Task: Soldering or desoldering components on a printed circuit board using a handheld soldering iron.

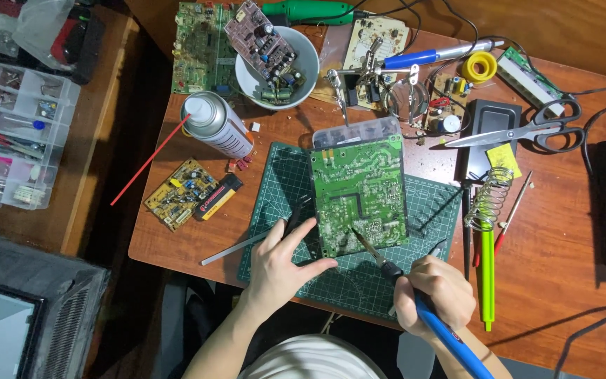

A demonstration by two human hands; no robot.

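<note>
Desk [562, 231] was cluttered; cutting mat [282, 189] lay near centre with the green board [359, 193] on it, solder side up. Left hand [282, 260] was spread open, fingertips bracing the board's near-left corner. Right hand [436, 291] was clamped on the iron [387, 267], tip touching the board's near edge. Looked like mid-joint soldering; next move needs a steady tip and a still board.

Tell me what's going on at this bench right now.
A person is soldering. The right hand grips a blue-handled soldering iron, its tip resting on the lower part of a green circuit board that lies on a green cutting mat. The left hand is flat on the mat, steadying the board's lower-left corner. Nearby are a spray can, a white bowl holding a board, scissors and a coiled iron stand.
</note>
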